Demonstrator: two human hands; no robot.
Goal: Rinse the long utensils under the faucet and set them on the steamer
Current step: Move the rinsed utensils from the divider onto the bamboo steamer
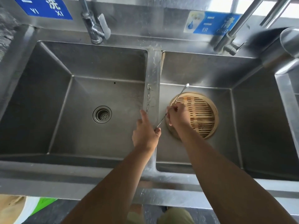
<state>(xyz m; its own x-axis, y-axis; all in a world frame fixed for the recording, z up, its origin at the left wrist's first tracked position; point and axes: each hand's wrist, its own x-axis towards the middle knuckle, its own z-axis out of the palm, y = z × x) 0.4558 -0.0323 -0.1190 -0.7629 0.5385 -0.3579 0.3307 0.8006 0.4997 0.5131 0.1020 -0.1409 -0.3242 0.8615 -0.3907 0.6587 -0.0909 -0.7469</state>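
Observation:
A round bamboo steamer [200, 115] lies on the floor of the right sink basin [252, 110]. My right hand [176, 116] pinches a long thin metal spoon [182, 92] near its middle. Its small bowl points up and away over the steamer's far left rim, and its lower end reaches my left hand. My left hand [145, 133] is over the divider [153, 70] between the basins. It holds a second thin, twisted metal utensil [148, 98] that points away along the divider. The faucet [94, 28] stands behind the left basin, its spout out of frame.
The left sink basin [48, 94] has a round drain strainer [102, 114] in its floor. A second faucet [229, 41] rises at the back right. A steel container [289, 41] stands at the far right edge. The divider looks wet.

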